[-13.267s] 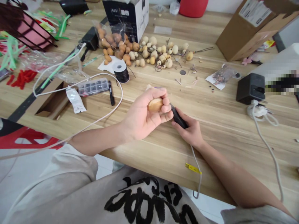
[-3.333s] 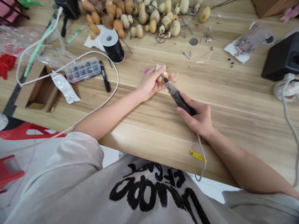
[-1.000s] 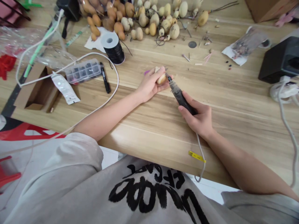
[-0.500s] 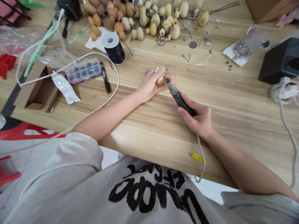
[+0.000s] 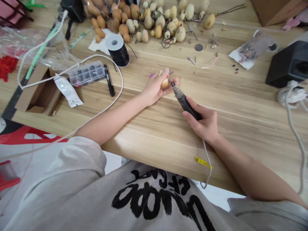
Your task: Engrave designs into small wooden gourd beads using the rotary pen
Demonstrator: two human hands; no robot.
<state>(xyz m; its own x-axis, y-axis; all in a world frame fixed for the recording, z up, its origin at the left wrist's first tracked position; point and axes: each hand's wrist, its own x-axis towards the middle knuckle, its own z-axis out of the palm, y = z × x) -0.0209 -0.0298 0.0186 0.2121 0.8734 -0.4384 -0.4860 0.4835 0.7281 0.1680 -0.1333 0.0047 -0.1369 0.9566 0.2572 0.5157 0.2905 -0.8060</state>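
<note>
Between the thumb and fingers of my left hand [image 5: 155,89] is a small tan gourd [image 5: 165,84], partly covered by the fingers. My right hand [image 5: 204,122] is wrapped round the black body of a rotary tool [image 5: 186,104], which has a pale, see-through front collar. Its tip points up and left at the gourd, very close to it; whether the two touch I cannot tell. From the tool's rear a grey cord [image 5: 207,160] with a yellow tag runs over the table edge. Something purple [image 5: 151,75] shows just behind my left hand.
Many small gourds [image 5: 156,22] crowd the back of the wooden table. A spool of black cord [image 5: 117,53], a clear compartment box [image 5: 86,74], a black marker [image 5: 109,81] and a white cable [image 5: 122,80] lie left. A black box-shaped device [image 5: 287,65] stands right.
The tool and both hands stay almost where they were. The gourd shows a slightly different side between my left fingers, and the whole view has shifted a little.
</note>
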